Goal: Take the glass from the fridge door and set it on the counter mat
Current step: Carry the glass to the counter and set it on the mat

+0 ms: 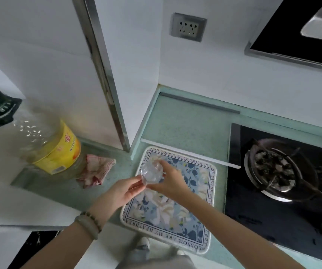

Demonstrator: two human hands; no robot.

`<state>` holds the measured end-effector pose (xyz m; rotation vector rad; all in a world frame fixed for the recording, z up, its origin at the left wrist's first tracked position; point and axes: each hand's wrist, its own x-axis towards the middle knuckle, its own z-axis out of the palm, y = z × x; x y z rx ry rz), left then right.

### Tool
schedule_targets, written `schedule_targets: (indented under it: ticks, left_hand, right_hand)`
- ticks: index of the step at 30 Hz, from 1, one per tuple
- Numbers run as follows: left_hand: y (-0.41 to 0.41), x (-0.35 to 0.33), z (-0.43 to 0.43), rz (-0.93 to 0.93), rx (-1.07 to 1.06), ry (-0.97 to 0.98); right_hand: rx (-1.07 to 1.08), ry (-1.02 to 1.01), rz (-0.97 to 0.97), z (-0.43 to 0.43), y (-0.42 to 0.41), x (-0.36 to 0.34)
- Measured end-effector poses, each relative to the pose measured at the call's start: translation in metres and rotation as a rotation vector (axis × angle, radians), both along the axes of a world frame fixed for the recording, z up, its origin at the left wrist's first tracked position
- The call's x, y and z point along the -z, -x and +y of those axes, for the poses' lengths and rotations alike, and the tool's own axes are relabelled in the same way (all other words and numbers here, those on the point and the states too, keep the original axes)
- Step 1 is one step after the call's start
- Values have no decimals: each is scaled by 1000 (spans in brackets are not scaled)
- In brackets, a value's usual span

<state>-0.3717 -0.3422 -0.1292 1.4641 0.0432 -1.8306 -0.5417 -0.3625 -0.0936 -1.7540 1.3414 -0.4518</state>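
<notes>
Now both hands around glass (152,172)

dim, flat light | soft focus | wide-angle bending at edges

White wall (224,61), grey socket (188,27), green counter (185,123)

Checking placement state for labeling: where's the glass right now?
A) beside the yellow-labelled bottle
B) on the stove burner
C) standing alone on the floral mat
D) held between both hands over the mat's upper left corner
D: the glass is gripped by the left hand and the right hand above the floral counter mat.
</notes>
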Motion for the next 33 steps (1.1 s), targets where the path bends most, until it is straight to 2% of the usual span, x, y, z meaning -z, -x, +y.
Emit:
schedule_targets:
  ticks: [4, 12, 21, 33]
  left_hand:
    - [-15, 17, -6, -16, 20, -35]
    - [-12, 29, -11, -125, 161, 56]
    - [-13, 39, -6, -183, 92, 49]
    - [35, 22, -19, -123, 253, 64]
  right_hand:
    - [34, -1, 25, 5, -14, 17]
    - [77, 12, 7, 5, -18, 29]
    - [70, 5, -37, 10, -27, 42]
    - [194, 47, -15, 16, 26, 35]
